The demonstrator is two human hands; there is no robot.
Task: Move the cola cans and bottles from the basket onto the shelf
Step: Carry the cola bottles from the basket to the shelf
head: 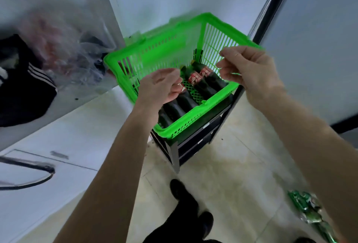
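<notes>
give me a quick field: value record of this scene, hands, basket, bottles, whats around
left hand: above the basket, fingers loosely curled, holding nothing
right hand: above the basket's right side, fingers loosely curled, holding nothing
basket: green plastic, on top of the dark shelf unit
cola bottles: lying on their sides in the basket, red labels; exact count unclear
cans: none clearly visible
floor: green packaging at lower right
left side: dark clothing

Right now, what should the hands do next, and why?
Probably lower the right hand into the green basket and take a cola bottle. Both hands hover empty above it, the left hand too, and the bottles lie inside.
</notes>
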